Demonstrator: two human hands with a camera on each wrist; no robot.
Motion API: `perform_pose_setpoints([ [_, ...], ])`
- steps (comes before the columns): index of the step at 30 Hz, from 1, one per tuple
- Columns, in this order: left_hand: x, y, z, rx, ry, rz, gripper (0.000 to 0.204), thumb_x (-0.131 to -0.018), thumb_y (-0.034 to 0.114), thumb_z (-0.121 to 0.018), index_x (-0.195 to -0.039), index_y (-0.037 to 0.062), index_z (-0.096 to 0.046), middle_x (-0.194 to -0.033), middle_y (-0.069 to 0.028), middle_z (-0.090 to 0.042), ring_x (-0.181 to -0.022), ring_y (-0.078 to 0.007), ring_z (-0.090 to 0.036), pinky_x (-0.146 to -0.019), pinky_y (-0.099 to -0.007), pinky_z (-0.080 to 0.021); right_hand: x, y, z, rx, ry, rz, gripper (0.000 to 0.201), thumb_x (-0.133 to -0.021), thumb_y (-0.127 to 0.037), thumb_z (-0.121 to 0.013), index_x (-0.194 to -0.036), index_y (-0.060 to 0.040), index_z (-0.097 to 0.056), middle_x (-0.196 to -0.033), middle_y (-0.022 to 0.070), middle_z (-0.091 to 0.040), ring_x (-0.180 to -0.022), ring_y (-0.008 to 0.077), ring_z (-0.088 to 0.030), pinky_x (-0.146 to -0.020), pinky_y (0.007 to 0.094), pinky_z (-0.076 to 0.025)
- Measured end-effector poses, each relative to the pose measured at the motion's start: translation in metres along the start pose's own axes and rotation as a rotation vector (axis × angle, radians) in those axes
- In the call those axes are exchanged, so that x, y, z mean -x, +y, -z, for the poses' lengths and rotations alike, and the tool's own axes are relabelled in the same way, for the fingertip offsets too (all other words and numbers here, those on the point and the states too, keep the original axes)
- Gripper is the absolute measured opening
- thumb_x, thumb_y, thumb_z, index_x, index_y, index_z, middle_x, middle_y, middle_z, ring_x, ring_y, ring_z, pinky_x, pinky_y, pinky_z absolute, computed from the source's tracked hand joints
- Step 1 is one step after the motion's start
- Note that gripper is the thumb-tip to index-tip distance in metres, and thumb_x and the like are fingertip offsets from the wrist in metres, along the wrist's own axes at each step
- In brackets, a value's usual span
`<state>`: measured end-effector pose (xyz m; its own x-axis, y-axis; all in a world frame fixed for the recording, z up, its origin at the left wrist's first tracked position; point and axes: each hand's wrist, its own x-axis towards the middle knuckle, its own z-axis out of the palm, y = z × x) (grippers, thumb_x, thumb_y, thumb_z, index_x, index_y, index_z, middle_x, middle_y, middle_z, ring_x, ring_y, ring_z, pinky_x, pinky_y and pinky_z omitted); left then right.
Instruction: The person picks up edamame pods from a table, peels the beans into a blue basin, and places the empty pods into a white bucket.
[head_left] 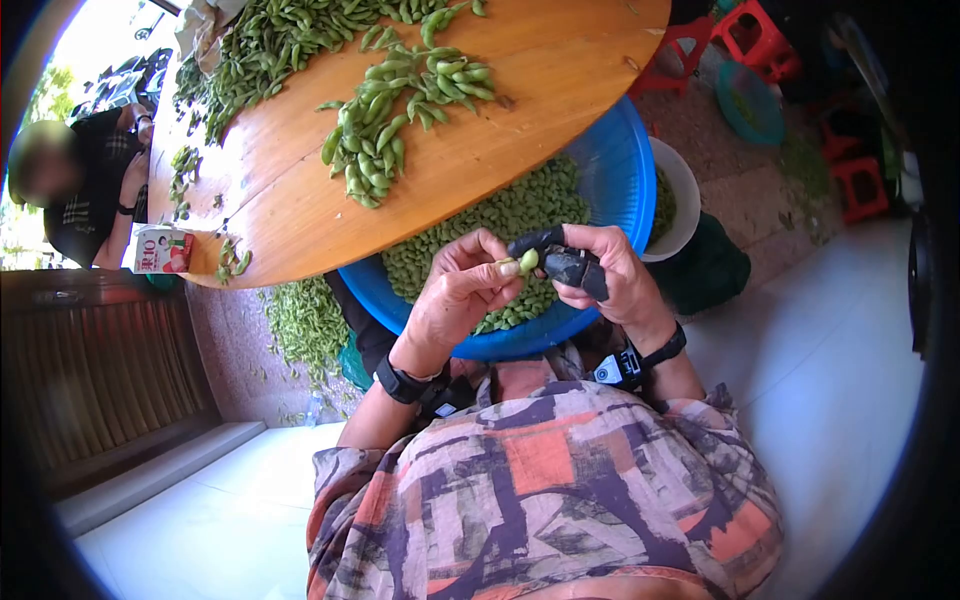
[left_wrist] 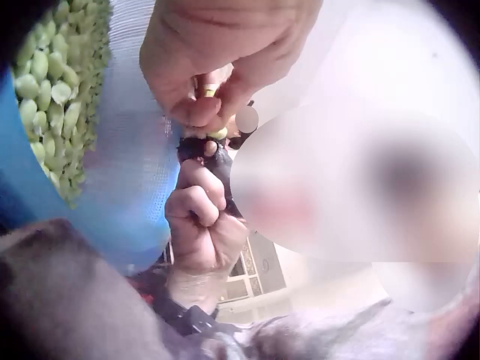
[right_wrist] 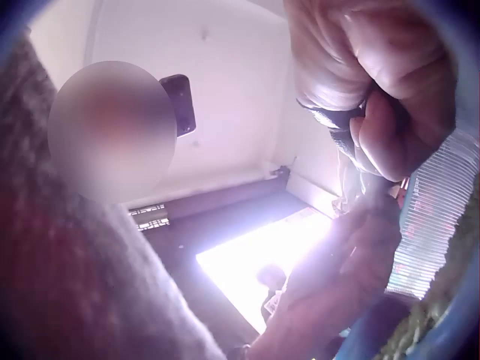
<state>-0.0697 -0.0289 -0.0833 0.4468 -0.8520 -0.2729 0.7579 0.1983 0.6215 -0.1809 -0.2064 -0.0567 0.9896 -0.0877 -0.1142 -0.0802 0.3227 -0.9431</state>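
My left hand point(head_left: 470, 285) pinches a small green bean point(head_left: 527, 262) between thumb and fingertips over a blue basin point(head_left: 620, 160). My right hand point(head_left: 615, 280) grips a small black tool point(head_left: 562, 262), whose tip meets the bean. The left wrist view shows the left hand point(left_wrist: 217, 60) from below, pinching the bean point(left_wrist: 217, 133), with the right hand point(left_wrist: 201, 217) fisted round the black tool point(left_wrist: 206, 150) just under it. In the right wrist view the right hand point(right_wrist: 375, 82) curls round the dark tool point(right_wrist: 337, 120); the bean is hidden there.
The basin holds many shelled green beans point(head_left: 500, 215) and sits under the edge of a round wooden table point(head_left: 520, 120) strewn with bean pods point(head_left: 385, 125). A white bowl point(head_left: 680, 195) stands beside the basin. Another person point(head_left: 80, 180) sits at the far left. Red stools point(head_left: 750, 35) stand at the back right.
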Motion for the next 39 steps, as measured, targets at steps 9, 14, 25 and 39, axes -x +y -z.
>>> perform_pose_setpoints([
  [9, 0.000, -0.013, 0.002, -0.555, 0.200, -0.098, 0.016, -0.086, 0.010, -0.074, -0.095, 0.0068, -0.060, -0.080, -0.0003, -0.066, -0.061, -0.0065, -0.055, -0.053, -0.0201, -0.041, -0.005, 0.009, -0.010, 0.231, 0.106, -0.019, 0.020, -0.088, -0.006, -0.049, -0.098, -0.0021, -0.066, -0.066, -0.0023, -0.056, -0.057, 0.0032, -0.049, -0.050, 0.0217, -0.039],
  [14, -0.002, -0.012, 0.002, -0.858, 0.287, -0.256, 0.016, -0.085, 0.012, -0.075, -0.090, 0.0012, -0.065, -0.066, 0.0026, -0.059, -0.059, -0.0034, -0.050, -0.052, -0.0218, -0.042, -0.007, 0.015, -0.014, 0.330, 0.182, -0.024, 0.020, -0.083, 0.000, -0.052, -0.098, -0.0007, -0.065, -0.065, 0.0023, -0.056, -0.059, 0.0066, -0.050, -0.053, 0.0254, -0.042],
  [25, -0.004, 0.006, -0.003, -0.732, 0.258, 0.052, 0.022, -0.098, 0.020, -0.059, -0.092, 0.0004, -0.067, -0.067, -0.0002, -0.062, -0.050, -0.0063, -0.053, -0.048, -0.0233, -0.042, -0.011, 0.035, -0.011, 0.447, 0.222, 0.111, 0.022, -0.067, 0.004, -0.047, -0.087, 0.0043, -0.056, -0.068, 0.0110, -0.049, -0.063, 0.0189, -0.047, -0.060, 0.0320, -0.042],
  [39, -0.012, -0.006, 0.005, -0.561, 0.141, 0.005, 0.031, -0.096, 0.026, -0.050, -0.099, -0.0037, -0.056, -0.081, -0.0074, -0.061, -0.075, -0.0132, -0.060, -0.071, -0.0260, -0.046, -0.016, 0.037, -0.018, 0.812, 0.321, 0.317, 0.027, -0.064, 0.008, -0.055, -0.091, 0.0049, -0.056, -0.084, 0.0212, -0.055, -0.080, 0.0429, -0.057, -0.067, 0.0445, -0.046],
])
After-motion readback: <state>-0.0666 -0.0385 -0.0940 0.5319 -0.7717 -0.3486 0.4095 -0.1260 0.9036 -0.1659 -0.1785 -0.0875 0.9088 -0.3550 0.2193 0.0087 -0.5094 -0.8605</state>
